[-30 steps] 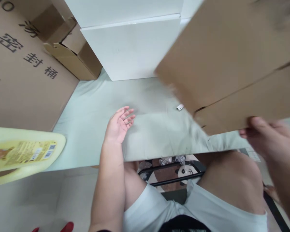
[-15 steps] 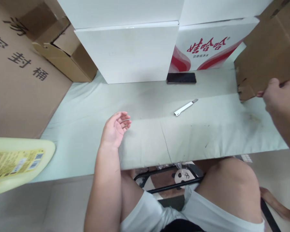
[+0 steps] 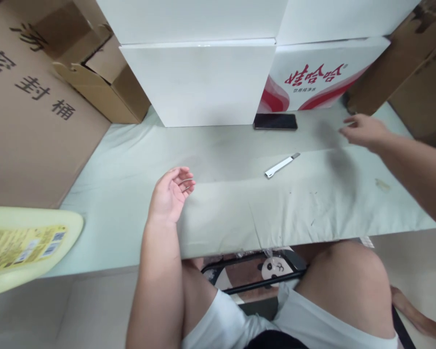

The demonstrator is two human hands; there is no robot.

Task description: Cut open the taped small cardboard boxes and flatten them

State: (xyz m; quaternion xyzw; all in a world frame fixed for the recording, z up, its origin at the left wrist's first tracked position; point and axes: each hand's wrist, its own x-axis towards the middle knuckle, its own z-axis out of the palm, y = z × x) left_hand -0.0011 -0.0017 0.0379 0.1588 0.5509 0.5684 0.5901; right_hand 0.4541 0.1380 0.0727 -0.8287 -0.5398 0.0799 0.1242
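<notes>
My left hand (image 3: 171, 193) rests palm up on the pale green cloth, its fingers loosely curled and apart with nothing in them. Over the right part of the table my right hand (image 3: 365, 131) reaches leftward, fingers stretched out and holding nothing. Behind its fingertips stands a brown cardboard box (image 3: 374, 80). A utility knife (image 3: 281, 166) with a white handle lies between my hands, blade out and pointing up and to the right. A dark phone (image 3: 275, 121) lies flat beyond the knife, against the white cartons.
A plain white carton (image 3: 199, 85) and a red-and-white printed carton (image 3: 316, 75) line the back. On the left are a large printed cardboard box (image 3: 29, 150), a smaller cardboard box (image 3: 105, 80) and a pale yellow jug (image 3: 32, 247). The cloth-covered table (image 3: 218, 218) ends above my knees.
My right hand has come off the cardboard box and moved left and inward over the table. The box at the right has shifted back from the cloth's front. My left hand stays almost still.
</notes>
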